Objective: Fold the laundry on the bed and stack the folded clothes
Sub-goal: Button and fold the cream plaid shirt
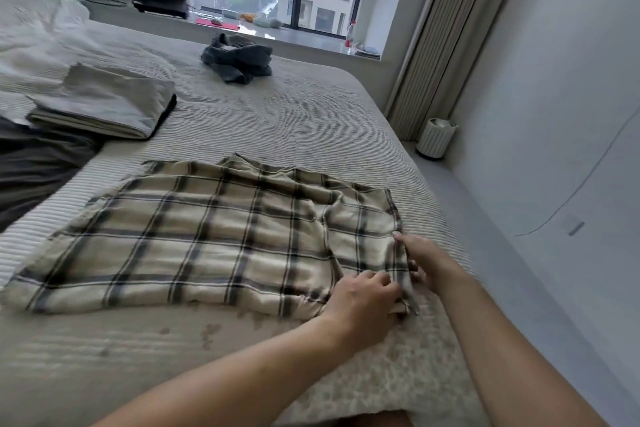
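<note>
A beige plaid garment (pixel 207 239) lies spread flat on the ribbed bed cover (pixel 294 121), close in front of me. My left hand (pixel 363 302) grips its near right edge with curled fingers. My right hand (pixel 420 258) pinches the same right edge just beyond, thumb and fingers around the hem. A folded stack of grey clothes (pixel 104 104) sits at the left of the bed. A crumpled dark grey garment (pixel 239 59) lies near the far edge.
A dark blanket (pixel 34 166) covers the left side and white bedding (pixel 41 35) lies at the far left. The window sill (pixel 304 36) holds a laptop, a fan, a bottle. A small white bin (pixel 434 139) stands on the floor right of the bed.
</note>
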